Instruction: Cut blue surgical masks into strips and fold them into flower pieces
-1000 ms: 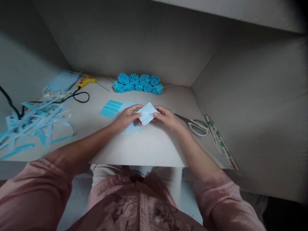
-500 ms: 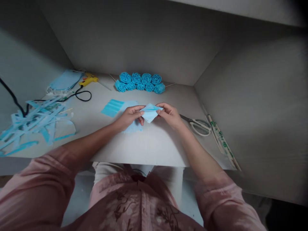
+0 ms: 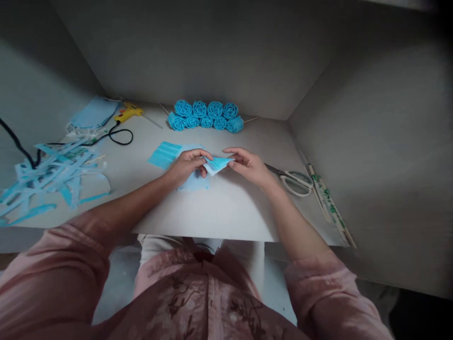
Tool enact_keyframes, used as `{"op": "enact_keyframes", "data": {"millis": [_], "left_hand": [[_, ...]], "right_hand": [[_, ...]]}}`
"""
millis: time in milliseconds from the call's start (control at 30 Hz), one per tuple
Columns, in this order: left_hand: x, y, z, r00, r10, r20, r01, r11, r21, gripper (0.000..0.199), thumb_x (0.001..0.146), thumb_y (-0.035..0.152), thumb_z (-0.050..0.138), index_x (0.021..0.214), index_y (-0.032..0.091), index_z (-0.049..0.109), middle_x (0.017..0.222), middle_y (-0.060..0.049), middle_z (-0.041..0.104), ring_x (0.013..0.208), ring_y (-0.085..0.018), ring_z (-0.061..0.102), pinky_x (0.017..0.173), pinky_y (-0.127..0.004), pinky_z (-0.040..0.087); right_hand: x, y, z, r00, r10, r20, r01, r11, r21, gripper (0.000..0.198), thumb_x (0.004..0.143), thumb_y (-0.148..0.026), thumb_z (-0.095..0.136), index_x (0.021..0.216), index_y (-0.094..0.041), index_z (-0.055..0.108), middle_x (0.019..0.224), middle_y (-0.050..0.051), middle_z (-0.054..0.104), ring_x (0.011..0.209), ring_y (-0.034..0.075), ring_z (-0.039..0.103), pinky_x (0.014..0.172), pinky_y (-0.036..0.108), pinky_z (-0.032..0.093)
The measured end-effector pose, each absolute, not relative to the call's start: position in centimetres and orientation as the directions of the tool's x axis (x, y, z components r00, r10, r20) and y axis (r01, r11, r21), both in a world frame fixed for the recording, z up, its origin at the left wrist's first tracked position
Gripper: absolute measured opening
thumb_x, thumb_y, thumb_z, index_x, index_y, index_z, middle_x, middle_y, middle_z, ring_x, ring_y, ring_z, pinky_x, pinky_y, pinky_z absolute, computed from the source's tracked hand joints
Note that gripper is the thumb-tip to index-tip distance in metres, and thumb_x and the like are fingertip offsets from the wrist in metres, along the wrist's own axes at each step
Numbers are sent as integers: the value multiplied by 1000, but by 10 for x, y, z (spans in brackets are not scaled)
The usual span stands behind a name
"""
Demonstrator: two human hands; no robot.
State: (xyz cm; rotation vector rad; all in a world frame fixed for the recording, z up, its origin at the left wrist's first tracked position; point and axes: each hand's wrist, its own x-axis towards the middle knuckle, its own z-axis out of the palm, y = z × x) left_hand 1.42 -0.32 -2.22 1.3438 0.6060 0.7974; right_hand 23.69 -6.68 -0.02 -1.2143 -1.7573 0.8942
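Observation:
Between my hands is a small light-blue piece of mask fabric (image 3: 218, 164), folded to a triangle with its point toward me. My left hand (image 3: 190, 164) pinches its left corner between thumb and fingers. At the other corner, my right hand (image 3: 247, 164) holds the tip with thumb and fingertips, the index finger stretched above it. Flat on the table under and beside my left hand lie a brighter blue pleated piece (image 3: 164, 155) and a pale blue sheet (image 3: 194, 182), partly hidden by that hand.
Rolled blue fabric roses (image 3: 206, 114) line the back. At left are a yellow glue gun (image 3: 128, 112) with a black cord, stacked masks (image 3: 94, 114) and a heap of cut strips (image 3: 60, 174). Scissors (image 3: 297, 182) and wrapped sticks (image 3: 329, 203) lie at right.
The fabric piece has gone from a diamond shape to a folded triangle. My right index finger has lifted off it. The view has shifted slightly.

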Motion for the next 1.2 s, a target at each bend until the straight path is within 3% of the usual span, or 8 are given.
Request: {"op": "enact_keyframes", "data": {"millis": [133,233,333,467,633,800,1000,1200], "left_hand": [[16,-6,-23,599,798,65,-69,-29,997,36,78,29,67,108,11,60,58,2,63,43,-11,58,47,-22,42],[17,-9,-21,621,779,85,-23,-90,996,47,80,28,65,122,11,53,60,3,63,43,-11,58,47,-22,43],[17,-13,-19,642,761,92,25,-141,990,51,82,25,62,130,14,49,62,4,62,43,-10,57,46,-20,43],[18,-17,-18,641,763,81,77,-169,983,58,80,22,61,136,15,46,63,4,61,42,-9,54,43,-20,41],[16,-16,-21,645,756,110,59,-192,980,60,82,23,61,139,19,46,66,3,62,46,-9,56,47,-20,42],[17,-16,-20,633,758,158,60,-251,966,54,79,28,64,131,16,53,76,0,65,65,-12,61,60,-22,46],[21,-17,-20,560,793,239,195,-407,893,18,78,33,63,77,15,64,69,1,60,63,-10,49,59,-21,37],[21,-16,-23,507,824,253,111,-354,929,24,82,35,62,96,16,65,76,-1,64,69,-12,56,65,-22,40]], "right_hand": [[236,-69,3,-255,934,252,528,352,-773,56,79,-40,70,130,-21,59,127,11,65,110,24,62,99,39,46],[232,-70,4,-264,926,268,575,374,-728,66,75,-40,73,136,-20,55,130,12,62,112,26,60,99,40,45],[230,-69,2,-200,943,266,551,333,-765,59,77,-41,72,131,-22,59,116,8,68,100,22,62,92,37,48],[231,-66,-2,-75,970,230,473,238,-848,29,79,-43,66,93,-18,70,79,2,64,72,15,55,70,28,45],[231,-63,-5,-62,979,192,375,201,-905,31,78,-50,65,79,-19,62,67,-2,54,62,11,45,58,24,37],[228,-68,0,-109,960,258,452,279,-847,29,82,-48,62,79,-19,62,71,0,58,67,13,50,63,25,40],[220,-76,6,-206,927,314,563,374,-737,21,85,-39,61,85,-19,66,77,2,65,72,15,57,71,27,42],[233,-67,3,-106,968,226,425,250,-870,23,79,-42,65,82,-19,61,67,-2,55,63,12,49,61,25,40]]}}
